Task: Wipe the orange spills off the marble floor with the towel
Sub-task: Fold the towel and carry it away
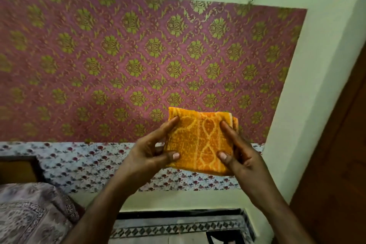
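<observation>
A folded orange and yellow patterned towel [200, 140] is held up in front of me at chest height, in front of the wall. My left hand [150, 152] grips its left edge, thumb on the front face and fingers behind. My right hand [237, 150] grips its right edge the same way. A strip of marble floor [158, 237] with a black and white patterned border shows at the bottom of the view. No orange spill is in sight.
A pink wall panel [138, 61] with gold motifs fills the view ahead. Below it runs a floral cloth-covered ledge [83, 162]. A patterned bedspread [29, 216] lies at lower left. A brown wooden door [340, 164] stands at right.
</observation>
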